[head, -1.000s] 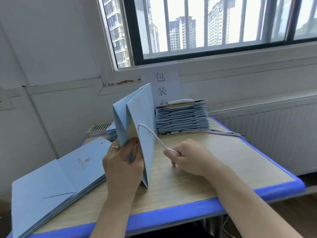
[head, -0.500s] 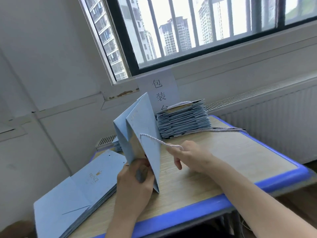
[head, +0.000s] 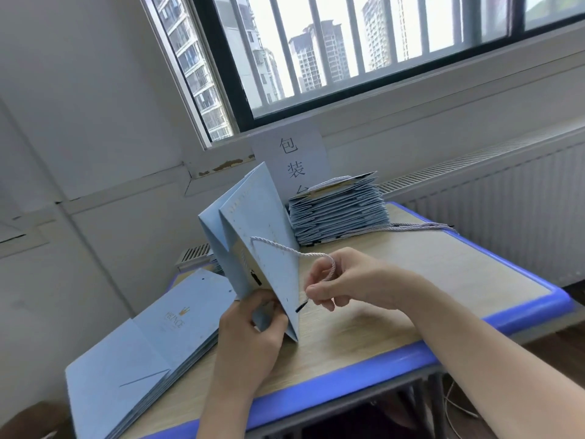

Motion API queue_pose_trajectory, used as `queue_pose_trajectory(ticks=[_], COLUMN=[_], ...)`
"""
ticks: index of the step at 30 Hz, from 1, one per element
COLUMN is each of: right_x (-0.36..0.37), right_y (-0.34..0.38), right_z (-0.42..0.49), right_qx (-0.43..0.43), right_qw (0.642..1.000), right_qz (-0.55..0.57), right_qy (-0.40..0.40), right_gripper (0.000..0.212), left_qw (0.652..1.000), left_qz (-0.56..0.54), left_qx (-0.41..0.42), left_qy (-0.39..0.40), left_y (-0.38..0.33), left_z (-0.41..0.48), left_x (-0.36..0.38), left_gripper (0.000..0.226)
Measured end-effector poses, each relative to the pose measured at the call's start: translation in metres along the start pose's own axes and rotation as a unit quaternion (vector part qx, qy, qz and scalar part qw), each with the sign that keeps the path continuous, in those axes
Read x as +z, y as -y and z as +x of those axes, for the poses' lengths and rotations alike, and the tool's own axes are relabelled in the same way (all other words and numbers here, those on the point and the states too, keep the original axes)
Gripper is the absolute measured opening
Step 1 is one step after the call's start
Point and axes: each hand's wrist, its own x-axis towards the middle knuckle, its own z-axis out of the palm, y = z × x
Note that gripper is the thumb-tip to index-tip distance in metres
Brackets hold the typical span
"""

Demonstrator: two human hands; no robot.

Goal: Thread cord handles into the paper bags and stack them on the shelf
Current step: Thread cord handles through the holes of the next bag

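Note:
A light blue paper bag [head: 262, 236] stands half-folded on the wooden desk [head: 395, 280], its top edge toward me. My left hand [head: 250, 337] grips the bag's near lower edge. A white twisted cord [head: 285, 250] comes out of a hole in the bag's side and loops to my right hand [head: 342, 280], which pinches it near its black tip [head: 300, 307]. That tip points at the bag's face, close to a small hole.
A flat stack of blue bags [head: 152, 350] lies at the desk's left front. Another stack of folded bags [head: 338, 210] sits at the back, with loose cords [head: 411, 228] beside it. A paper sign [head: 294, 163] leans on the wall. A radiator [head: 506, 210] runs on the right.
My right hand has pulled the cord into a loop and brought its black tip down to the bag's face. My left hand has slid lower on the bag. The camera tilted left.

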Motion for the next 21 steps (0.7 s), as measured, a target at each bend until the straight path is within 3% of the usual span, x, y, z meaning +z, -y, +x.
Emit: queue_pose_trajectory(ticks=[8,21], right_x=[0.006,0.010], right_y=[0.000,-0.003], right_z=[0.002,0.006], right_qx=[-0.045,-0.034], right_qw=[0.998,0.998], right_qz=[-0.020,-0.042], right_qy=[-0.034,-0.044], right_gripper=[0.006,0.007], left_qw=[1.000,0.999], left_qz=[-0.003,-0.020], left_qx=[0.004,0.004], left_qy=[0.020,0.026], left_y=[-0.004,-0.010], left_z=[-0.002,-0.002], left_x=[-0.002,-0.002], left_gripper=[0.039,0.036])
